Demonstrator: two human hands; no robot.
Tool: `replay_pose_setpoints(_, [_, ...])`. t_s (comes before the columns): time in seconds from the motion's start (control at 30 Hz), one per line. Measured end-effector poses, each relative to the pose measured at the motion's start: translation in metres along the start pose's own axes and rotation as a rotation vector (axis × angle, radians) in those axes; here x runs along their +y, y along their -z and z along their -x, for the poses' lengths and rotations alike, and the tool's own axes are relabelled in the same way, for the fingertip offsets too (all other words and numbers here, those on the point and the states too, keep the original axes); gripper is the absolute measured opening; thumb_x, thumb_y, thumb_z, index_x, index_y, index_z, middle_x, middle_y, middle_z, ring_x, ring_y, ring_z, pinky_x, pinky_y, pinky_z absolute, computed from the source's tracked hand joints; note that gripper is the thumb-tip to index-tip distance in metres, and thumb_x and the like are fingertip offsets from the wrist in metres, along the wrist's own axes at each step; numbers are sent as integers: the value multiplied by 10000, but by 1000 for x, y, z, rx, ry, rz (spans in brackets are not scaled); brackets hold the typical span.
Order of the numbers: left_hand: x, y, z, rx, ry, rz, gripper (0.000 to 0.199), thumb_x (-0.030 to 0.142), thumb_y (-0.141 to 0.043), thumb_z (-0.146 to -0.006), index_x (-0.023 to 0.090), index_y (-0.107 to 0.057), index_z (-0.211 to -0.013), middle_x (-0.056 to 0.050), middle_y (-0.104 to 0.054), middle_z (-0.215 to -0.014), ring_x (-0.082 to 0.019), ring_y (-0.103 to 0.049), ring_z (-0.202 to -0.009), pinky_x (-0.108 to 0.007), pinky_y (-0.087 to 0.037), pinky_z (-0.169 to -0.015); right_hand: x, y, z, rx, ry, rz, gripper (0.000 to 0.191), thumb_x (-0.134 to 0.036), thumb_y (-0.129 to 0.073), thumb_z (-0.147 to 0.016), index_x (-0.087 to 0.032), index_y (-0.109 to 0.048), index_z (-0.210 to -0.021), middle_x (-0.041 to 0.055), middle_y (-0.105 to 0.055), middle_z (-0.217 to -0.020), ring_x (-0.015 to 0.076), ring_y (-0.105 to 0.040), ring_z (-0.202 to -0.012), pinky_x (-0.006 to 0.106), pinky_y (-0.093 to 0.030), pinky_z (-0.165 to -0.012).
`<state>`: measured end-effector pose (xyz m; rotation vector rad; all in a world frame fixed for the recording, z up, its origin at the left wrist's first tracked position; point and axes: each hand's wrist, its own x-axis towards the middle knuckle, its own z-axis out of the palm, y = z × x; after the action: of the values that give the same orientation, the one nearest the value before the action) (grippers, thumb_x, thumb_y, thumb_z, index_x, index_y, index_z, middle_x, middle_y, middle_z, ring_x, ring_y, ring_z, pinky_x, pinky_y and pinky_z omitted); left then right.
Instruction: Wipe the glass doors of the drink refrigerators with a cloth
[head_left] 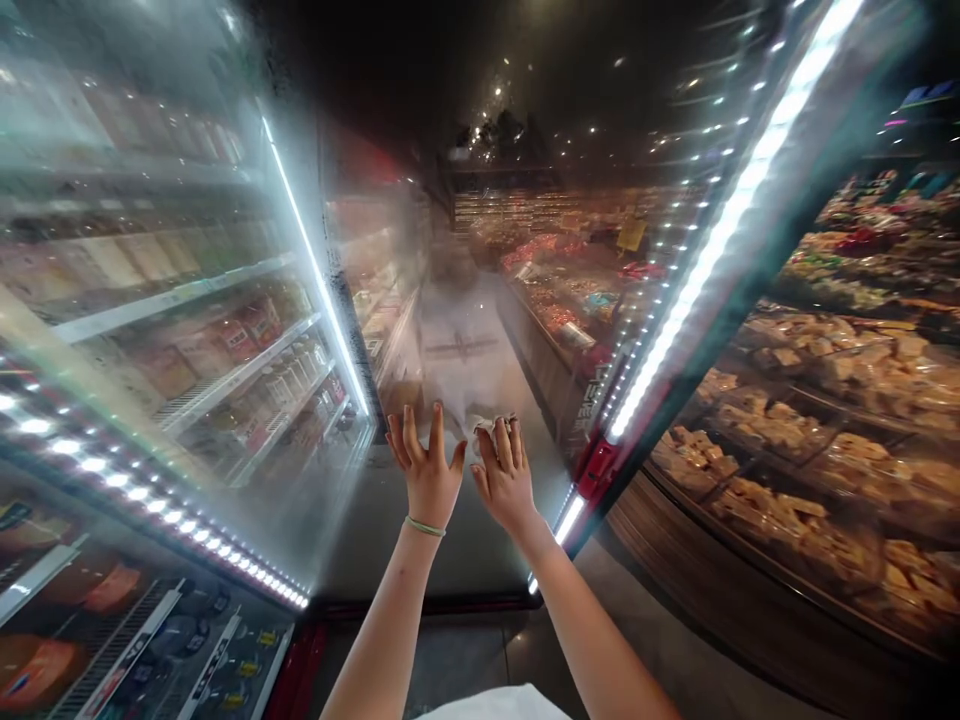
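In front of me a tall glass door (442, 570) with a bright light strip along its edge stands swung out, fogged and mirroring the store. My left hand (431, 470), a thin band on its wrist, has its fingers spread against or just before the glass and holds nothing. Beside it, my right hand (510, 480) lies over a crumpled white wipe (484, 425), pressing it to the pane. Most of the wipe is hidden under the fingers; whether it is paper or cloth I cannot tell.
Lit cooler shelves (187, 290) of packaged goods stand at left, with bottles (180, 635) lower down. At right is a curved display (810, 450) of packed food. A red door handle or fitting (600, 465) sits on the door's edge. Grey floor tiles (465, 655) lie below.
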<state>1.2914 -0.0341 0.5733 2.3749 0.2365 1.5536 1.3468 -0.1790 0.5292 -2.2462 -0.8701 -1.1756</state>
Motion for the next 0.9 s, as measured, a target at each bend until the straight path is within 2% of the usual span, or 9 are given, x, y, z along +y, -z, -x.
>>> replay_pose_setpoints(0.07, [2, 0, 0, 6, 14, 7, 718, 388, -702, -919, 235, -431, -1566, -199, -254, -1679, -441, -126, -1586, -683, -235, -1241, 16, 12, 1, 22, 8, 27, 639, -335, -458, -1050, -317, -238, -1649, 102, -157, -1740, 366, -129, -1602, 619, -357, -1221])
replay_pose_setpoints(0.17, [4, 1, 1, 19, -3, 2, 733, 361, -695, -928, 231, -394, -1584, -206, -244, -1678, -430, -131, -1588, -666, -254, -1242, 43, 31, -2, 210, -293, 24, 646, -314, -391, -1074, -327, -129, -1665, 109, -90, -1748, 356, -79, -1610, 686, -292, -1226])
replay_pose_setpoints(0.27, [6, 1, 2, 17, -17, -10, 741, 358, -676, -944, 217, -360, -1599, -218, -243, -1671, -421, -130, -1590, -655, -261, -1244, 38, 33, -9, 265, -478, -35, 640, -353, -328, -1092, -335, -44, -1665, 104, -25, -1752, 343, 2, -1616, 726, -242, -1221])
replay_pose_setpoints(0.33, [7, 1, 3, 6, -12, -9, 730, 382, -666, -950, 218, -367, -1595, -214, -249, -1670, -418, -129, -1590, -651, -260, -1246, 19, 26, -13, 211, -392, -47, 659, -393, -323, -1090, -311, -15, -1667, 113, 5, -1751, 355, 43, -1613, 727, -257, -1211])
replay_pose_setpoints(0.4, [7, 2, 2, 0, -10, -16, 721, 417, -667, -947, 219, -392, -1583, -210, -263, -1665, -422, -132, -1589, -654, -260, -1245, 3, 20, -17, 89, -175, -41, 679, -418, -362, -1080, -294, -51, -1671, 115, -44, -1750, 361, 2, -1613, 674, -301, -1219])
replay_pose_setpoints(0.5, [2, 5, -3, 17, -6, -39, 726, 418, -686, -933, 199, -414, -1569, -221, -262, -1660, -433, -124, -1587, -659, -256, -1243, 10, 25, -21, 8, 38, -15, 659, -370, -446, -1061, -321, -178, -1661, 87, -160, -1739, 343, -115, -1608, 587, -334, -1238])
replay_pose_setpoints(0.63, [-12, 15, -10, 28, 5, -48, 736, 372, -707, -919, 205, -410, -1571, -216, -223, -1669, -435, -107, -1588, -655, -258, -1243, 40, 35, -23, 307, -334, -35, 584, -302, -371, -1076, -312, -244, -1646, 99, -158, -1737, 341, -113, -1608, 695, -241, -1240])
replay_pose_setpoints(0.73, [-24, 20, -13, 24, 7, -43, 748, 360, -717, -911, 226, -401, -1577, -204, -234, -1666, -433, -117, -1586, -656, -260, -1243, 22, 19, -26, 395, -509, -66, 614, -346, -335, -1081, -290, -151, -1664, 131, -71, -1744, 370, -34, -1611, 774, -178, -1208])
replay_pose_setpoints(0.9, [-56, 32, -19, 27, -25, -33, 758, 396, -718, -908, 226, -406, -1578, -197, -233, -1675, -432, -151, -1579, -648, -275, -1242, -53, -18, -30, 87, -46, -42, 679, -375, -400, -1065, -305, -101, -1671, 118, -106, -1744, 377, -63, -1608, 663, -331, -1209])
